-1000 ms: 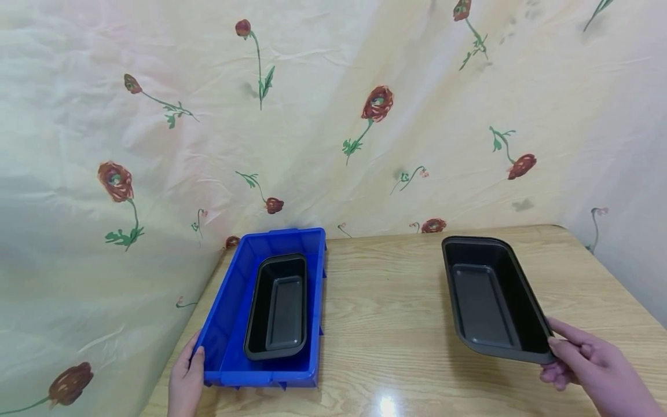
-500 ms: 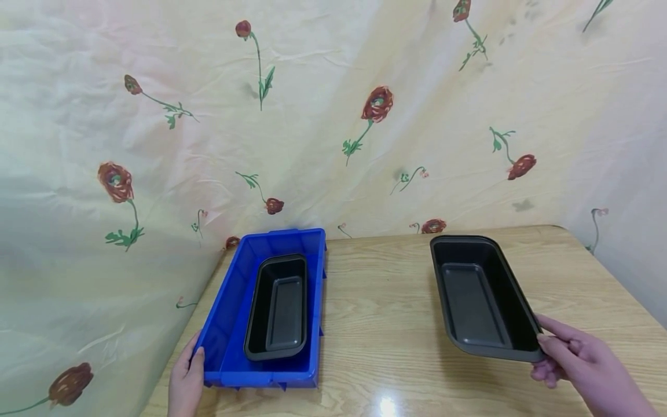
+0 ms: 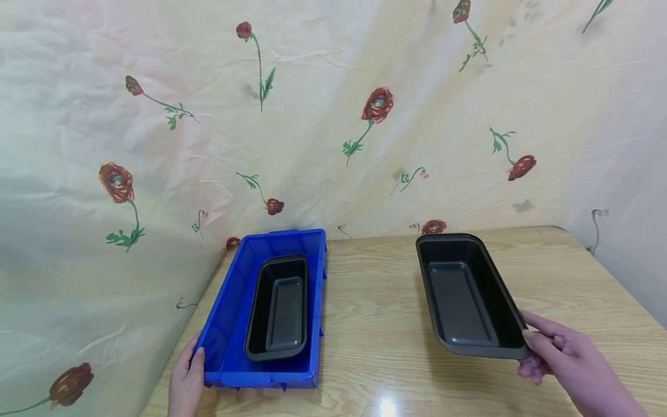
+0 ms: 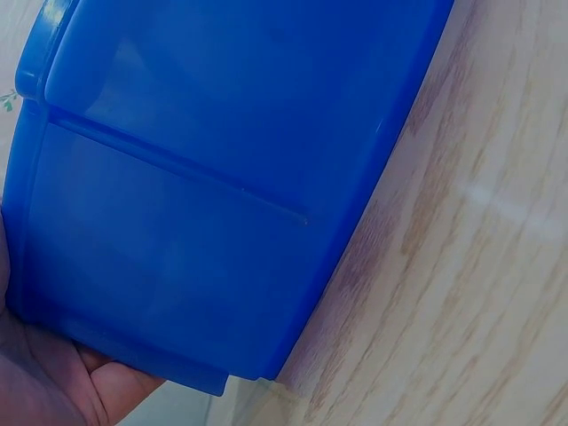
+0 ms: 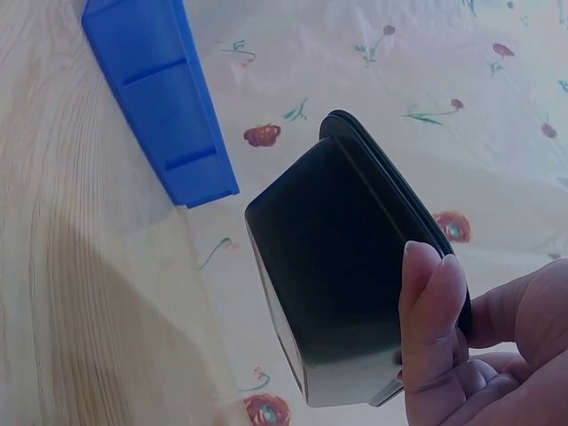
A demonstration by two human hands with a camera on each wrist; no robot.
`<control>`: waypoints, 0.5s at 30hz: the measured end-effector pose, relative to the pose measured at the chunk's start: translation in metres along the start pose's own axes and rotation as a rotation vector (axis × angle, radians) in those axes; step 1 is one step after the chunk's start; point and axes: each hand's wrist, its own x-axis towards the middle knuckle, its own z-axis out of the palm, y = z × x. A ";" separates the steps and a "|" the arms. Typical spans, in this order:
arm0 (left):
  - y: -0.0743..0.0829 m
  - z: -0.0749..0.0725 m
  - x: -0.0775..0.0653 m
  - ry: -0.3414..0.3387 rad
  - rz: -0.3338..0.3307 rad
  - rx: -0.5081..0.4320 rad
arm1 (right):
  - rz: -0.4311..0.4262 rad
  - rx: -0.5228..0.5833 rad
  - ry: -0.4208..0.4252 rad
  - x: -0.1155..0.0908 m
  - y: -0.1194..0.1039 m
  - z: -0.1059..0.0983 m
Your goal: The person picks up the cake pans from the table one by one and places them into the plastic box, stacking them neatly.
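Observation:
A dark loaf pan [image 3: 461, 304] hangs tilted above the table on the right. My right hand [image 3: 560, 350] pinches its near right corner by the rim, thumb on top and fingers below. In the right wrist view the pan's outer wall [image 5: 324, 257] faces the camera, and fingers press beneath its rim. On the left stands a blue plastic bin [image 3: 221, 341] with a second dark loaf pan [image 3: 286, 313] lying inside it, toward the bin's right side. My left hand [image 3: 186, 376] grips the bin's near left corner; the left wrist view has the bin's outer wall [image 4: 195, 222] filling most of it.
The wood-grain table [image 3: 375, 324] stretches between the bin and the held pan. Behind and along the sides hangs a pale cloth [image 3: 312, 116] printed with red flowers, meeting the table's back edge.
My right hand has carried the held loaf pan leftward, a little closer to the blue bin. The left hand, the bin and the pan inside it have stayed put.

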 end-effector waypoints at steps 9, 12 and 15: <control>-0.001 0.000 0.000 -0.010 -0.003 -0.013 | 0.013 0.023 -0.008 0.002 -0.008 0.010; 0.000 -0.001 0.000 -0.014 -0.003 -0.009 | 0.020 0.027 -0.009 0.003 -0.010 0.012; 0.001 -0.001 0.000 -0.020 -0.005 -0.016 | -0.005 0.042 -0.019 0.004 -0.011 0.014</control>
